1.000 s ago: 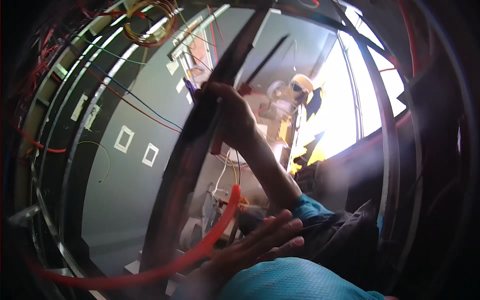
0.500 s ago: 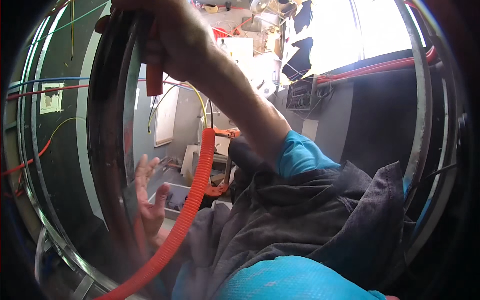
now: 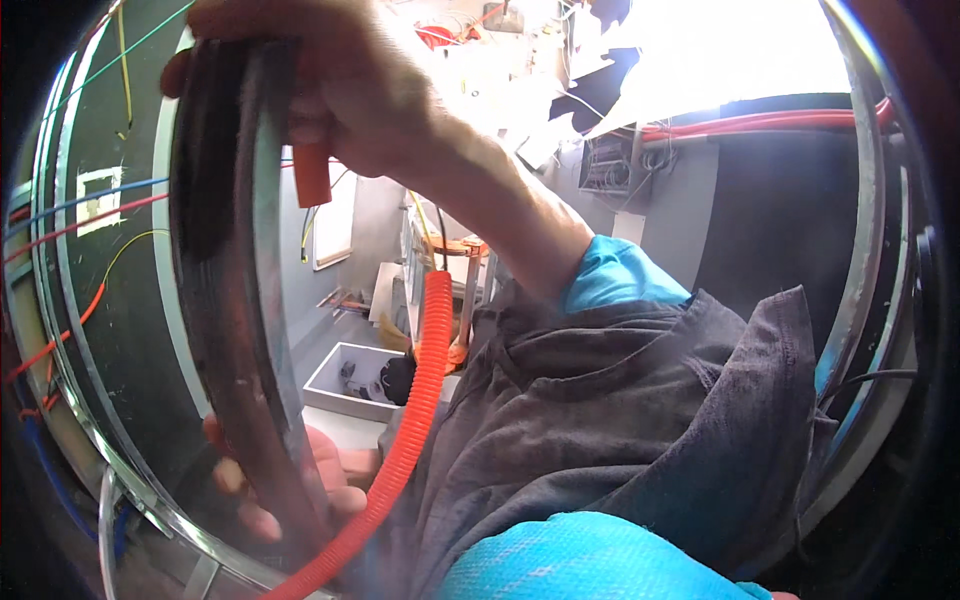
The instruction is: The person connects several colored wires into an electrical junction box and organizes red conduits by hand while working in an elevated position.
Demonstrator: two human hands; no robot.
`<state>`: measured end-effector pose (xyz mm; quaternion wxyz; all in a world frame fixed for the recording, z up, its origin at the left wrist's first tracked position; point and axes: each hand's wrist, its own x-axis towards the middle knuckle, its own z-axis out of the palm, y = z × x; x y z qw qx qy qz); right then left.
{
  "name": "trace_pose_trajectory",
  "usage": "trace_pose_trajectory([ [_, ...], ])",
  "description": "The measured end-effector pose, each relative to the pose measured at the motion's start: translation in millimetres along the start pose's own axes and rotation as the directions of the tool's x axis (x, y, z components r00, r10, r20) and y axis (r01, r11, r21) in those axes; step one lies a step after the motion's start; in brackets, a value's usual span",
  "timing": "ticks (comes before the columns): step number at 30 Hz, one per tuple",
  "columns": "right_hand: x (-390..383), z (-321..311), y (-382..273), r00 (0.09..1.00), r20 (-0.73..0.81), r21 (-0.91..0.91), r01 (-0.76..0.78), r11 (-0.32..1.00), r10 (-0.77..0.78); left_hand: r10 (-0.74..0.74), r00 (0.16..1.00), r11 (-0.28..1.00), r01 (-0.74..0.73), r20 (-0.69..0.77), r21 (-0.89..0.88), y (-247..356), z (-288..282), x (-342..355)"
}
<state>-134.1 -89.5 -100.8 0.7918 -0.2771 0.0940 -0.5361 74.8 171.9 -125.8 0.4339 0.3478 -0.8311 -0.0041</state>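
Observation:
My right hand [image 3: 340, 90] is raised at the top of the view. It is closed around a dark curved metal bar [image 3: 225, 300] and a short orange-red piece [image 3: 312, 175] that sticks out below the fingers. My left hand [image 3: 320, 470] is low down behind the same bar, blurred. Its fingertips show to the left of the bar, and its grip is unclear. An orange corrugated conduit [image 3: 415, 400] runs from mid-frame down to the lower edge, passing just right of my left hand. My grey shirt with blue sleeves [image 3: 620, 430] fills the lower right.
A dark wall panel [image 3: 110, 280] at left carries thin red, blue and yellow wires. A grey open box [image 3: 335, 385] with dark items sits on the floor below. Red conduits [image 3: 760, 122] and an electrical box [image 3: 610, 165] are at upper right, beside a bright window.
The view has swung down and closer to the bar. My left hand has moved from open beside the conduit to behind the bar's lower part. My right hand keeps its grip.

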Motion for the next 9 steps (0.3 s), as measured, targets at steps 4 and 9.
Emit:
trace_pose_trajectory([
  [4, -3, -1, 2, 0.999, -0.034, -0.099, -0.004, 0.995, 0.001, -0.207, 0.964, 0.959, 0.165, -0.167, -0.232, -7, 3, 9],
  [9, 0, -6, 7, 0.997, -0.073, -0.201, -0.035, 0.979, 0.021, -0.069, 0.918, 0.996, 0.04, -0.39, -0.081, -23, 34, 29],
])
